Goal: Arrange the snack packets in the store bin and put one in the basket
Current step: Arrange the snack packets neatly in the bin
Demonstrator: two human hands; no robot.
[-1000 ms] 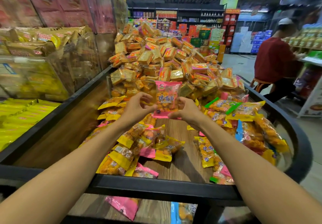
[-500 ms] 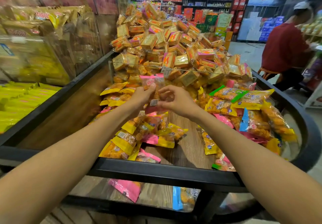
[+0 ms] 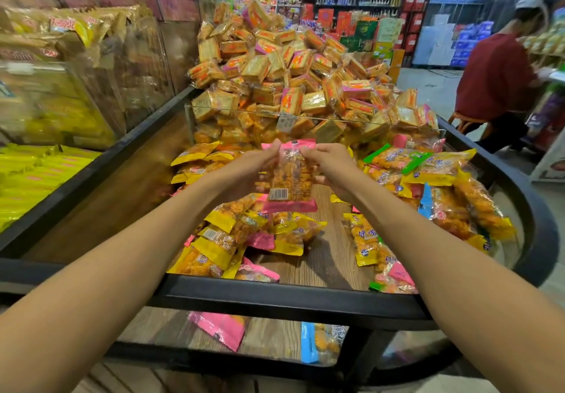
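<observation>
A: Entry, current frame. Both hands are up over the store bin point(image 3: 305, 296). The left hand point(image 3: 247, 167) and the right hand point(image 3: 331, 164) each pinch a side of the one pink snack packet point(image 3: 290, 178), fingers curled round its edges. The packet hangs upright in the air, above the wooden floor of the bin and clear of it.

B: Change against a second ago?

A: Then the packet's printed front faced the camera. Half a second ago it was mid-turn, crumpled between the hands. Now its back faces us: clear film, orange snack visible, barcode at the lower left corner. So it has been flipped and raised a little nearer the head.

B: Reading for the task?

A: My judgement: the person is inspecting this packet, perhaps as the one meant for the basket. No basket shows in view, so I cannot say where it would go.

B: The rest of the stock?

A: Loose yellow packets point(image 3: 220, 239) lie heaped under the left forearm, and a mixed heap of packets point(image 3: 440, 178) fills the right side. Bare wood lies between them. Behind a clear divider point(image 3: 305, 117) rises the big cracker pile point(image 3: 290, 65). Two packets sit on the lower shelf point(image 3: 269, 334).

B: Status?

A: Arranging looks unfinished, since the heaps are untidy. Nothing has gone to a basket yet.
</observation>
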